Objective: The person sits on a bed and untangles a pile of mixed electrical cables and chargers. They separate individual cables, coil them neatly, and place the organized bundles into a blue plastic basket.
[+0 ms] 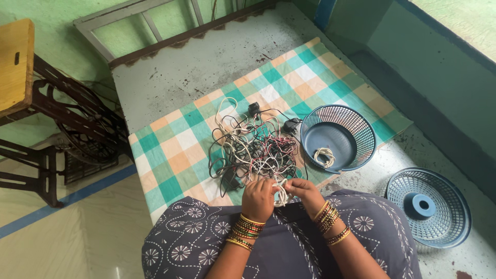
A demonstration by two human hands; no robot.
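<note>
At near edge of checked cloth (175, 150): left hand (258, 199) and right hand (305, 192) both pinching white cable (280, 192), beside tangled cable pile (253, 147); blue basket (338, 137) right.

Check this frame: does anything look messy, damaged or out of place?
Yes. The cables lie in one knotted heap on the checked cloth; both hands, left hand and right hand, work a white cable. One coiled cable lies in the blue basket. The ledge looks stained and chipped.
</note>
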